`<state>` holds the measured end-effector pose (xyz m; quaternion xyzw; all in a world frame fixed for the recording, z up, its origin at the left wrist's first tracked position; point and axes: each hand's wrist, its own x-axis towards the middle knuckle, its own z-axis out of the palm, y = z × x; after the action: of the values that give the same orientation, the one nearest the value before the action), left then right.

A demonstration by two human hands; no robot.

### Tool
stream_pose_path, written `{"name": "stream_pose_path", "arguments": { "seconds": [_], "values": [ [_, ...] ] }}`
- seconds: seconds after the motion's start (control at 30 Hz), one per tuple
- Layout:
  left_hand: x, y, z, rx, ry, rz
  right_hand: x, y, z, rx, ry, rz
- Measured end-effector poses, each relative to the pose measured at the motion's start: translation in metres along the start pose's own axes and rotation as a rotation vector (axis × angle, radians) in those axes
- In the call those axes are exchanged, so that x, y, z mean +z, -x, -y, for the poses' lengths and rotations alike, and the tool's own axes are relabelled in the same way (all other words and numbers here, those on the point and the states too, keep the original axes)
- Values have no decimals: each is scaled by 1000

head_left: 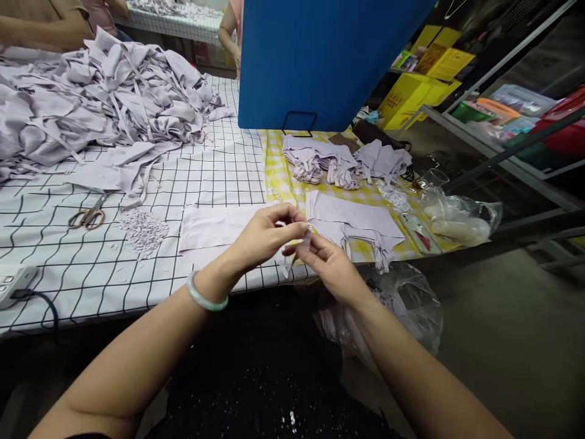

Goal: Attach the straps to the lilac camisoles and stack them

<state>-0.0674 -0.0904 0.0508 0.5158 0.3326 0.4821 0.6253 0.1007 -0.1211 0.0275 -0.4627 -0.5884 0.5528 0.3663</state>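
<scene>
- Largest in view, a long table under white cloth with a black grid (210, 177) carries a tangled heap of pale lilac fabric pieces (137, 91); judging by the piles, far more cloth lies loose than stacked.
- At the far side, a tall, flat blue panel (320, 61) stands over the yellow checked cloth (276, 164).
- On the right, a metal rack (503, 155) bears a green basket (473, 114) of mixed bright items; bright yellow printed boxes (402, 100) stand behind, their contents hard to read.
- A clear plastic bag below the table edge (418, 305) appears to hold pale scraps; a crumpled clear bag on the tabletop (461, 216) holds pale, rounded contents.
- A neat stack of lilac pieces with ties (351, 216) lies beside the hands, another with looped ties (315, 155) beyond it; these look to be the ordered portion.
- The left hand (265, 235), below a pale green bangle (203, 296), and the right hand (336, 268) meet over the table's near edge, fingertips pinching a small pale fabric strip (308, 239).
- Gold-handled scissors (86, 218) rest beside a mound of tiny lilac snippets (144, 233).
</scene>
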Motion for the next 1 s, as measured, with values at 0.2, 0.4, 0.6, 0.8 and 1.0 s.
{"name": "stream_pose_path", "arguments": {
  "seconds": [0.2,0.4,0.6,0.8,1.0],
  "values": [
    [-8,-16,34,47,-230,-74,-17,-39,19,-57,-173,-182],
    [-25,9,89,-65,-597,140,-38,-89,26,158,-401,-166],
    [-28,12,90,99,-657,274,-38,-105,35,102,-375,-128],
    [-32,14,68,-170,70,-33,4,-45,3,213,-323,142],
    [-27,27,60,-278,195,-105,16,-16,-15,303,-205,137]
  ]
}}
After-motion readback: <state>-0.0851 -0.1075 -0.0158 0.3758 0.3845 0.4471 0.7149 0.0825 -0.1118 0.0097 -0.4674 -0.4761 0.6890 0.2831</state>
